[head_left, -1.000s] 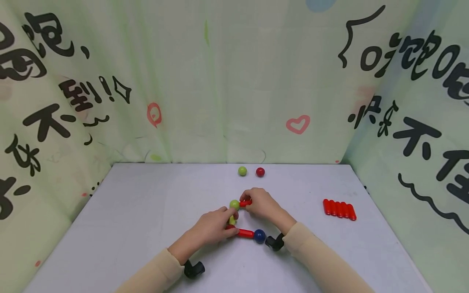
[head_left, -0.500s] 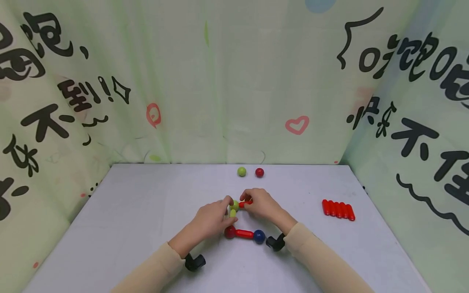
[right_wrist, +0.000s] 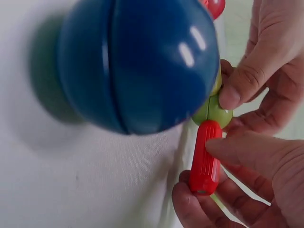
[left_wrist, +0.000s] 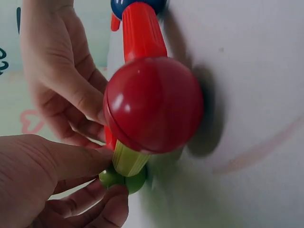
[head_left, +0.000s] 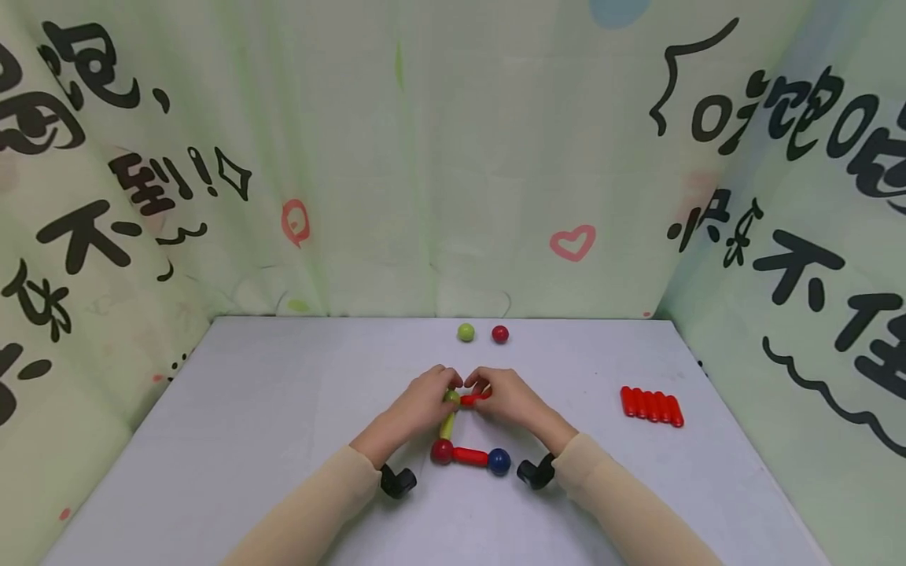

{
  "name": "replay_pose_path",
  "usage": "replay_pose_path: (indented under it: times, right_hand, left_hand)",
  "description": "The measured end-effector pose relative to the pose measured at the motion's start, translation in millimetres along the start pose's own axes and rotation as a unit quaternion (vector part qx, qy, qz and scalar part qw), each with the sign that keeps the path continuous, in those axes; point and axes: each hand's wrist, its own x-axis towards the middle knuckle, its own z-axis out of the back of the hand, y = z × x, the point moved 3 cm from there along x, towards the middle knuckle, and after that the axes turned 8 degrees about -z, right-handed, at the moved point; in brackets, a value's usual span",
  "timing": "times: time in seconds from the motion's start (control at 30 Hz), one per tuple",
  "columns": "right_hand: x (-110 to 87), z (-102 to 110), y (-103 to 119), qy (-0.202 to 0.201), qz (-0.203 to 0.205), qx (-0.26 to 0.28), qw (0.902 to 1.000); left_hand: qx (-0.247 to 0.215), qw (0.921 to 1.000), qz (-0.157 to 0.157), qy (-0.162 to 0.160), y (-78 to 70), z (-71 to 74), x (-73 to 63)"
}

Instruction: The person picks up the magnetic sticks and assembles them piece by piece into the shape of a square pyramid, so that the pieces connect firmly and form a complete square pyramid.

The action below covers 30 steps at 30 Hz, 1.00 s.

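Observation:
My left hand pinches a green ball at the far corner of a small ball-and-rod build. My right hand grips a ribbed red rod, whose one end meets the green ball. From that ball a yellow-green rod runs back to a dark red ball. Another red rod joins the red ball to a blue ball at the right. The blue ball looms large in the right wrist view, as the red one does in the left wrist view.
Beyond the hands, a loose green ball and a loose red ball stand near the far edge of the white table. Several red rods lie side by side at the right. A printed curtain encloses the table.
My left hand lifts from the near part of the build and moves forward to the green ball, uncovering the red ball and yellow-green rod. My right hand keeps hold of its red rod.

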Motion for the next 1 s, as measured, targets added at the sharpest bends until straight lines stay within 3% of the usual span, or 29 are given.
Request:
replay_pose_path:
  times: [0.2, 0.37, 0.47, 0.7, 0.87, 1.0]
  right_hand:
    - [4.8, 8, -10, 0.003, -0.025, 0.015, 0.9996]
    - [15.0, 15, -15, -0.03, -0.058, 0.045, 0.9969]
    - [23.8, 16, -15, -0.048, -0.056, 0.046, 0.9962]
    - [48.6, 20, -7, -0.079, -0.002, -0.016, 0.9968]
    - [63.7, 22, 2, -0.067, 0.014, -0.062, 0.9957]
    - [73.0, 19, 5, -0.046, 0.008, -0.1, 0.9939]
  left_hand:
    - [-0.006, 0.9998, -0.004, 0.019, 4.7, 1.3, -0.3]
    - [-0.013, 0.9996, 0.003, 0.024, 7.7, 2.6, -1.7]
    - [-0.018, 0.9995, 0.006, 0.024, 9.0, 2.7, -1.5]
    - [-0.02, 0.9994, 0.004, 0.028, 10.7, 2.7, 0.4]
    - [-0.004, 0.9996, 0.009, 0.027, 8.3, 1.6, 1.6]
    - [0.043, 0.9985, 0.019, 0.029, 2.9, 0.1, 5.1]
